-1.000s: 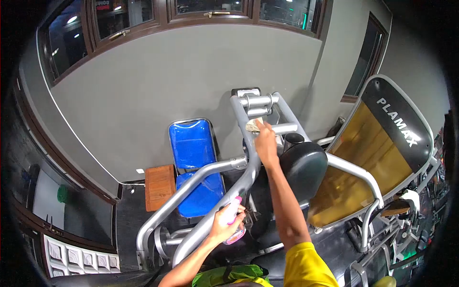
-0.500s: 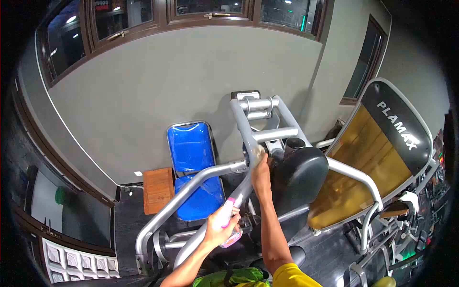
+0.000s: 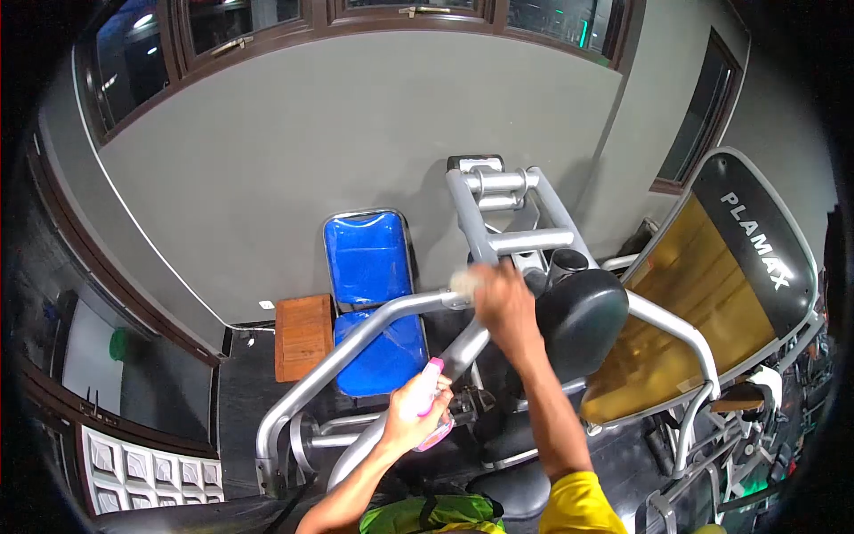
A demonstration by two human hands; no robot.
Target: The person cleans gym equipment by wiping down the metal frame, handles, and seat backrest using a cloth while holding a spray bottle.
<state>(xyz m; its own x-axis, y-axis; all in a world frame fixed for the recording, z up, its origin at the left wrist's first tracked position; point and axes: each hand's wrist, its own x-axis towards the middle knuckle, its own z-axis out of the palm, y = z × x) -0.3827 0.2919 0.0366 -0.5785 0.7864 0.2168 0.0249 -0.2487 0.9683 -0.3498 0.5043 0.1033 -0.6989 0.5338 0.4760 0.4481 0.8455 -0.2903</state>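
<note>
Gripping a pale cloth point(image 3: 464, 283), my right hand point(image 3: 509, 307) is at the joint where the side bar point(image 3: 374, 327) meets the frame point(image 3: 474, 222), below the left end of the crossbar point(image 3: 532, 240). This is my head view. The hand has just shifted from the frame's inner edge towards the side bar, so I judge that the cloth's work now centres on this joint. Hand and cloth are blurred; I can't tell how firmly the cloth presses, or exactly where its edges lie.

My left hand point(image 3: 414, 418) is closed around a bottle point(image 3: 434, 436), its pink top pointing up, just beside the lower stretch of the frame. The bottle has hardly moved, and I take it to be simply held ready.

Right of my right hand is the black pad point(image 3: 583, 316), with the PLAMAX panel point(image 3: 685, 311) beyond it. Left of the frame, a blue chair point(image 3: 365, 258) stands near the wall point(image 3: 267, 160), with a wooden box point(image 3: 302, 338) beside its left edge.
</note>
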